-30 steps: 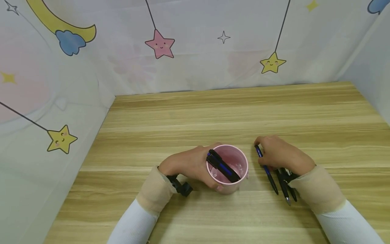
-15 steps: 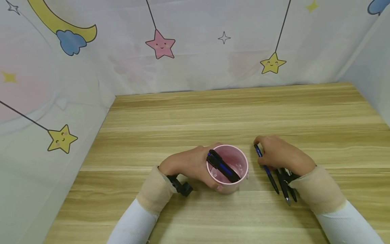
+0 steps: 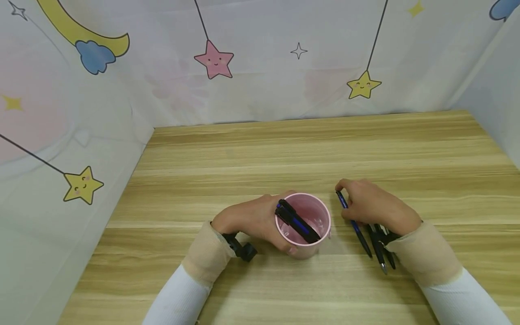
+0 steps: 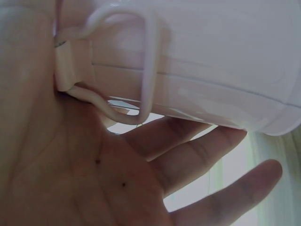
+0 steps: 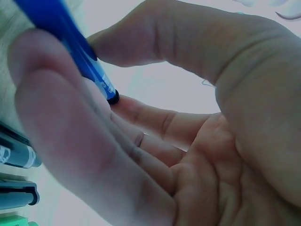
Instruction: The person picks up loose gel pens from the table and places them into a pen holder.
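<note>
Head view shows the right hand (image 3: 375, 205) with fingers pinching the blue pen (image 3: 359, 235) beside dark pens (image 3: 377, 248) on the tabletop (image 3: 243, 153), while the left hand (image 3: 257, 220) clasps the pink cup (image 3: 317, 212), so lifting gently upward seems best.

One bench (image 3: 252, 153) carries one pink cup (image 3: 302, 253); inside is at least one two-tone pen (image 3: 298, 221), the exact number unclear. Outside are one blue pen (image 3: 361, 239), at least two dark pens (image 3: 378, 250) and, in the right wrist view, one green end (image 5: 14, 220). The backdrop (image 3: 260, 95) shows three smiling stars (image 3: 364, 85), one moon (image 3: 61, 20), two clouds (image 3: 95, 56) and four small sparkles (image 3: 12, 103).
</note>
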A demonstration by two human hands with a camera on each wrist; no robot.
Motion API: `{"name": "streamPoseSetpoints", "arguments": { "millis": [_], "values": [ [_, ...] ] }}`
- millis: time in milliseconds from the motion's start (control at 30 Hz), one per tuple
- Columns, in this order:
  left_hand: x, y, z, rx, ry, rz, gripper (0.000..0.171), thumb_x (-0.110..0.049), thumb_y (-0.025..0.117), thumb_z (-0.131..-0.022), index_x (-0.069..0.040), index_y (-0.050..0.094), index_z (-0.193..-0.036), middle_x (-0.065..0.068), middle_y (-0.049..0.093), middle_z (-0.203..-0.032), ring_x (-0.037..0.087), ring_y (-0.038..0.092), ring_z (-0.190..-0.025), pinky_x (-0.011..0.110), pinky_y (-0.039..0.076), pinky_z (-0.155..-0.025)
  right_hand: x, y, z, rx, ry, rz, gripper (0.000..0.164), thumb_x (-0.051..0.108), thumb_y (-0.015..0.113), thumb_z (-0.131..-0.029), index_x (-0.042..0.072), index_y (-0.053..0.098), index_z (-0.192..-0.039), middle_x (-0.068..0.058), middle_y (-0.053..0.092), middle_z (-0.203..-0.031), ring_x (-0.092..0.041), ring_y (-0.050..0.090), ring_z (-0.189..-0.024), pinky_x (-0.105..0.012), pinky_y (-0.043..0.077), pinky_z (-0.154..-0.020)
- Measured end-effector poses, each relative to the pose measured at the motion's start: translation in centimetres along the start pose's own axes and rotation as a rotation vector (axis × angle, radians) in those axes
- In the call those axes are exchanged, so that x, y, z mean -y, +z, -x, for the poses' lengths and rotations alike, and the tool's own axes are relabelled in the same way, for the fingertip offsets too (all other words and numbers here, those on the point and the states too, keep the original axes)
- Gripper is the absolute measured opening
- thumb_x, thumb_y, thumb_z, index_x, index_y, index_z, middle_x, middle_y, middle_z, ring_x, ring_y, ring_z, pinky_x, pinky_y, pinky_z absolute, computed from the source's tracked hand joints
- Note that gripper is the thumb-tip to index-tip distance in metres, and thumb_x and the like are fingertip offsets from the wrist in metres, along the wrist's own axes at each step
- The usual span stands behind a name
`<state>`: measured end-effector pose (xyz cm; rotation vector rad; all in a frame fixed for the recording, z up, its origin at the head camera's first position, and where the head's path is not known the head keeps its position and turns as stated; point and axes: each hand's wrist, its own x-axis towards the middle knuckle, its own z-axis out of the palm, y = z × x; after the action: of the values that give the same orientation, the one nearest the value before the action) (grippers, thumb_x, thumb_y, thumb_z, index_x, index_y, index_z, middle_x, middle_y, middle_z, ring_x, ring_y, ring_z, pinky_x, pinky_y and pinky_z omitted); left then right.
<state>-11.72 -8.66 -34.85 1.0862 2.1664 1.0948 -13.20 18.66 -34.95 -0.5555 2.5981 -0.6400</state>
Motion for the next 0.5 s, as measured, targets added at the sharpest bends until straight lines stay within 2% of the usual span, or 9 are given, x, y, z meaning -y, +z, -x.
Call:
{"name": "streamPoseSetpoints", "arguments": {
  "millis": [233, 500],
  "values": [
    [-0.02, 0.04, 0.02, 0.001, -0.005, -0.001, 0.085, -0.045, 0.084, -0.055, -0.028, 0.043, -0.128, -0.005, 0.059, -0.116, 0.003, 0.053, -0.1, 0.029, 0.048, -0.086, 0.01, -0.13, -0.06, -0.049, -0.043, 0.037, 0.054, 0.009, 0.066, -0.071, -0.003, 0.046, -0.119, 0.001, 0.054, -0.055, -0.01, 0.05, -0.041, -0.029, 0.045, -0.041],
    [0.0, 0.06, 0.04, 0.004, -0.004, -0.002, 0.085, -0.046, 0.084, -0.055, -0.027, 0.043, -0.127, -0.005, 0.059, -0.115, 0.003, 0.053, -0.099, 0.029, 0.048, -0.085, 0.12, -0.12, -0.11, -0.069, -0.06, 0.027, 0.053, 0.009, 0.065, -0.071, -0.003, 0.046, -0.12, 0.002, 0.054, -0.056, -0.009, 0.05, -0.041, -0.029, 0.046, -0.042]
  ]
}}
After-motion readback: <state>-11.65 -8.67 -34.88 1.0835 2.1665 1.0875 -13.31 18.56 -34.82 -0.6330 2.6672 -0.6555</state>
